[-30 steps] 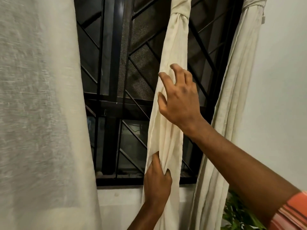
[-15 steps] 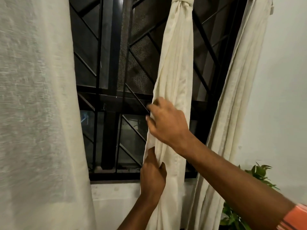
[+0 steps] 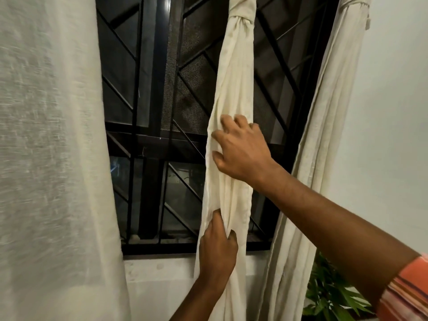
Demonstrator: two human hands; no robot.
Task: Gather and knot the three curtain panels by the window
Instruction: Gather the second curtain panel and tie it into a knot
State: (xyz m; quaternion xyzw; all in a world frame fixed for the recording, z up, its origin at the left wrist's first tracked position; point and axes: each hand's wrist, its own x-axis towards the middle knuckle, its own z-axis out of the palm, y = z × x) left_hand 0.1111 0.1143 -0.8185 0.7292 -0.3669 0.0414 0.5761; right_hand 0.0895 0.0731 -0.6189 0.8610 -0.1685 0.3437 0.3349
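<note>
Nearest, one loose panel (image 3: pixel 53 158) fills the frame's left. At centre, two hands hold the knotted middle panel (image 3: pixel 234 84): left hand (image 3: pixel 217 249) pinching folds low, right hand (image 3: pixel 240 151) fingers curled round it higher. A third panel (image 3: pixel 324 112) hangs right, against one barred window (image 3: pixel 157 112).

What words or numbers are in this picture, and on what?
None can be read: no words, numbers or labels on the middle cream cloth curtain panel, black metal window grille, white wall or orange striped sleeve.
The small pale tab on the right curtain: too small to tell.
</note>
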